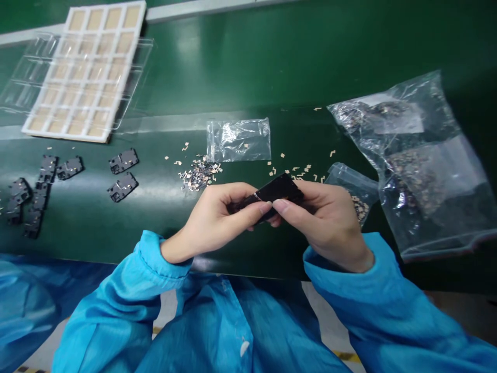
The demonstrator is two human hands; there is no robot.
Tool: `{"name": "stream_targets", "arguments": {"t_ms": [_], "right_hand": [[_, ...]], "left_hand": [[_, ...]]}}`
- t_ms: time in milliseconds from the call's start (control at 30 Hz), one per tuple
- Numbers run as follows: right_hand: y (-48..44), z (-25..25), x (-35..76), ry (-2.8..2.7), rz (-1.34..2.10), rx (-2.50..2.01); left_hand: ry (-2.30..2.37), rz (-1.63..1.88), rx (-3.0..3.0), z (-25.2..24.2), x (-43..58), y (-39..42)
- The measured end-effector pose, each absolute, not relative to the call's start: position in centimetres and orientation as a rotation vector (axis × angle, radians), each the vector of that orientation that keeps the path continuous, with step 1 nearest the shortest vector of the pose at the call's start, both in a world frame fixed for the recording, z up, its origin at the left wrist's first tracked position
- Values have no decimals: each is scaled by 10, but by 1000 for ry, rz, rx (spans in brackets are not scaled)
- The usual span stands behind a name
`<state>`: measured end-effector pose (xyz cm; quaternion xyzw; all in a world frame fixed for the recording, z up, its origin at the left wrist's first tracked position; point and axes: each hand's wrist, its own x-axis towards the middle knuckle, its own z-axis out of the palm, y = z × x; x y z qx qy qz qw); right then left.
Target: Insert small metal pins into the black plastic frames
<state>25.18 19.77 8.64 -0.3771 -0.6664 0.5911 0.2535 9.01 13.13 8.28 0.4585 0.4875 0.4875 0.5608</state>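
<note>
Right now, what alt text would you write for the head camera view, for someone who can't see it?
The left hand and right hand, in blue sleeves, pinch a small black part above a green workbench. Tiny metal pieces lie just beyond, with black plastic parts and a white compartment tray to the left, clear plastic bags to the right.

– What is being gripped?
– A flat black plastic part (276, 190) is being pinched between the left hand (215, 220) and the right hand (328, 223), its long edge being tilted upward toward the right.

Black plastic part (277, 189) partly obscured by left hand (217, 223) and right hand (326, 223); loose metal pieces (200, 173) too small to identify; contents of large plastic bag (419, 176), right of frame, blurred.
</note>
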Motion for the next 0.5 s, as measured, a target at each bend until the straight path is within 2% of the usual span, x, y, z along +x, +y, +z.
{"name": "stream_targets", "arguments": {"t_ms": [500], "right_hand": [[198,85,251,-1777,1663,-964]], "left_hand": [[1120,1131,932,80,87,133]]}}
